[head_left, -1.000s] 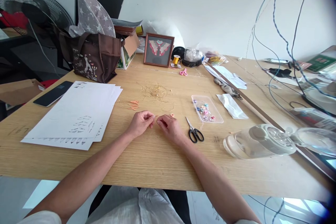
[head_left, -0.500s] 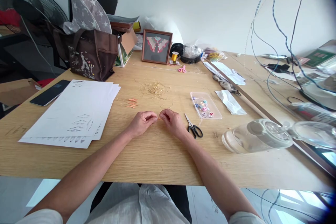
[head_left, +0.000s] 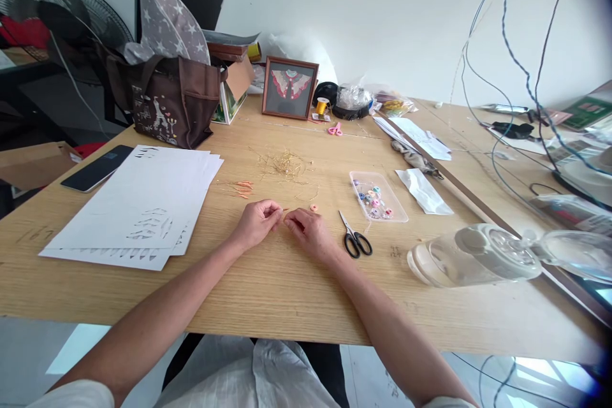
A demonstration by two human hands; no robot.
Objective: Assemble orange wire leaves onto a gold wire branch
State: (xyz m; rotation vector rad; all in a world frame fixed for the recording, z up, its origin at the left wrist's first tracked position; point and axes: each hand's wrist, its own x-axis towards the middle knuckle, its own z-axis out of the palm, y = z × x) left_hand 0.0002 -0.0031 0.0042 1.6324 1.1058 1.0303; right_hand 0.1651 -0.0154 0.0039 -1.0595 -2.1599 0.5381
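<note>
To the left of the black-handled scissors (head_left: 352, 234), a slim orange piece (head_left: 285, 210) shows between the two hands, over the counter (head_left: 287, 293). The left hand (head_left: 255, 225) has thumb and forefinger pinched together on it, and the right hand (head_left: 310, 233) appears to pinch its other end. It looks nearly weightless, likely soft thread on fine wire: bendable, easily kinked or frayed, best taken lightly by its ends. Farther left of the scissors lie similar orange strands (head_left: 243, 185); the golden wires (head_left: 287, 166) lie beyond and left of them.
</note>
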